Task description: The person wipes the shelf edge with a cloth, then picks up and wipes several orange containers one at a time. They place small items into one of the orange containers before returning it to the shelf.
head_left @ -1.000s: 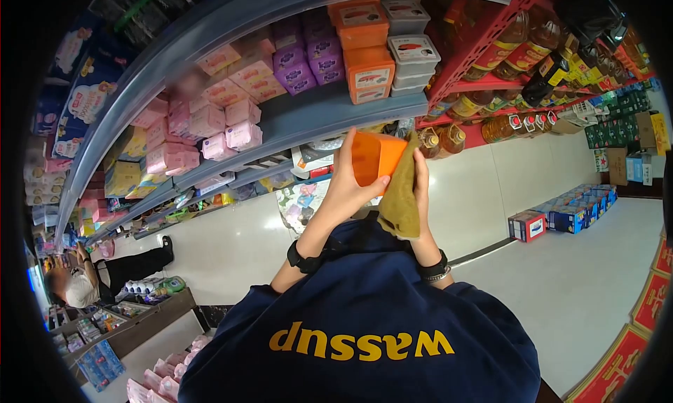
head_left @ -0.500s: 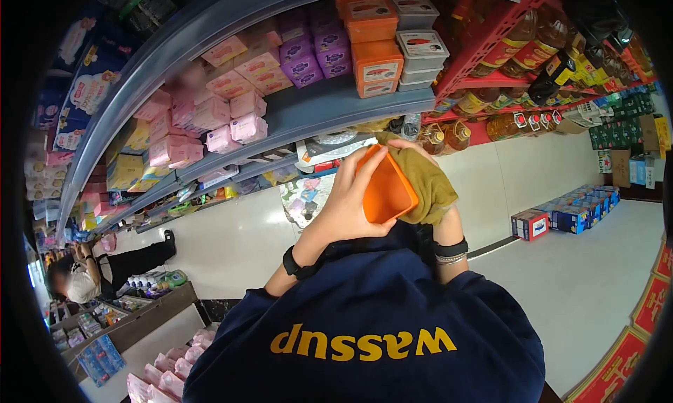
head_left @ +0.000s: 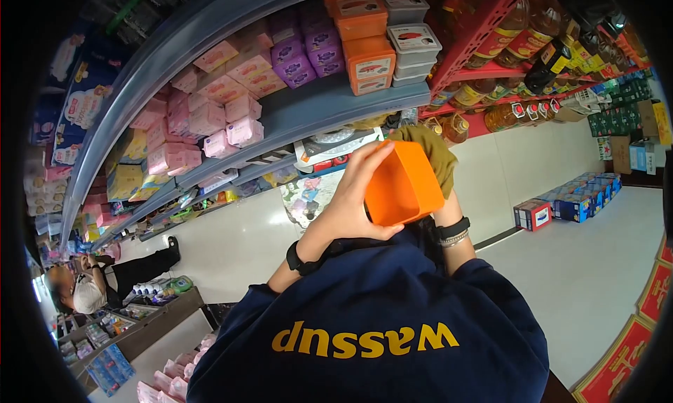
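Both arms are raised in front of the chest with the elbows bent, and the hands meet just above the navy shirt. The left hand is closed on one orange box. Its fingers reach up along the box's left edge and its thumb is tucked under the near corner, so the box tilts with a broad face towards me. The box sits in mid-air near the middle of my view, nearer than the grey shelf and not touching it.

The right hand comes up on the right side of the box. An olive cloth is bunched over its fingers and pressed against the box's far right edge. The cloth hides the fingers, so I can tell the hand holds the cloth but not how the fingers curl. I count one cloth and one box in the hands.

The left wrist wears one black band. The right wrist wears two bands, one dark and one pale.

On the shelf at the far side I count two stacks of orange lidded boxes, with a grey stack just to their right. Purple boxes and many pink packs run off to the left, too many to count. Bottles of oil fill the red rack on the far right. Cartons stand in a row on the floor at the right. One other person is down at the far left.
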{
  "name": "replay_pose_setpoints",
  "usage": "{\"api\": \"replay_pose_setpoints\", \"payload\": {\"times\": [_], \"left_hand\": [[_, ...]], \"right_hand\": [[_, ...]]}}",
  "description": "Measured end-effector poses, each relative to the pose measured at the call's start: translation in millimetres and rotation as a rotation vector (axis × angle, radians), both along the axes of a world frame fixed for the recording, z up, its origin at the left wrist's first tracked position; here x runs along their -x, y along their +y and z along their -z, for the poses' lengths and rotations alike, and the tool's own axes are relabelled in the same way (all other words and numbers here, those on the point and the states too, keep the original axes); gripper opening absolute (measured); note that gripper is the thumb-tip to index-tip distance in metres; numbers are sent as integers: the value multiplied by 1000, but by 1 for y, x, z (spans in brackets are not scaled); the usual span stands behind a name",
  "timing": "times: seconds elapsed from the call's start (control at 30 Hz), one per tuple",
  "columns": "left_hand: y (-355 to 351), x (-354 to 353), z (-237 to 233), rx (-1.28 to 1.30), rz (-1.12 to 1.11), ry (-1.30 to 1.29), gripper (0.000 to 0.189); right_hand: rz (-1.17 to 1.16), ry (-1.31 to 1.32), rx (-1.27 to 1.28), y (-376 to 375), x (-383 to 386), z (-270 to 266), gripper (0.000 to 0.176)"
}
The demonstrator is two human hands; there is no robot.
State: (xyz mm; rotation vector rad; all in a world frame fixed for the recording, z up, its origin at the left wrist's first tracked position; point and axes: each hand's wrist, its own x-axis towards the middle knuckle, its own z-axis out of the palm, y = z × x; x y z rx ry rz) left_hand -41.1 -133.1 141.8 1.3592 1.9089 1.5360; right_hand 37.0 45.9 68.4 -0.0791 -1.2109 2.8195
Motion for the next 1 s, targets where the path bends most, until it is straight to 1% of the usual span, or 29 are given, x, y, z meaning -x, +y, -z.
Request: {"api": "replay_pose_setpoints", "payload": {"times": [0.07, 0.1, 0.17, 0.3, 0.37, 0.4, 0.47, 0.53, 0.6, 0.7, 0.77, 0.8, 0.87, 0.97, 1.0], "left_hand": [[5, 3, -1, -23, -29, 50, 108], [7, 3, 1, -23, -29, 51, 108], [10, 2, 6, 50, -48, 164, 107], [12, 4, 19, 89, -87, 175, 107], [12, 5, 26, 68, -149, 214, 106], [12, 6, 27, 70, -148, 215, 106], [12, 10, 26, 91, -257, 288, 105], [14, 12, 26, 85, -265, 294, 106], [16, 11, 24, 115, -249, 389, 106], [16, 11, 25, 130, -262, 439, 105], [15, 17, 25, 146, -265, 476, 106], [14, 23, 26, 156, -304, 511, 105], [12, 29, 26, 165, -343, 545, 104], [10, 28, 20, 198, -280, 522, 101], [11, 22, 17, 140, -176, 375, 100]], "right_hand": [[26, 1, 185, -6, -5, 8, 43], [40, 1, 245, -10, -6, 11, 43], [58, 1, 324, -18, -6, 18, 43], [94, 6, 349, -23, -2, 26, 43], [115, 10, 167, -20, 2, 29, 44], [115, 10, 170, -19, 3, 30, 44], [210, 103, -975, -16, 5, 24, 45], [231, 136, -1010, -17, 4, 5, 44], [255, 175, -1049, -18, 4, -3, 43], [243, 155, -955, -20, 3, -3, 43], [224, 125, -851, -20, 3, 1, 43], [215, 108, -775, -21, 2, 2, 43], [191, 68, -582, -22, 1, 8, 42], [156, 12, -204, -23, -2, 20, 42], [144, 3, -69, -22, -4, 25, 42]]}}
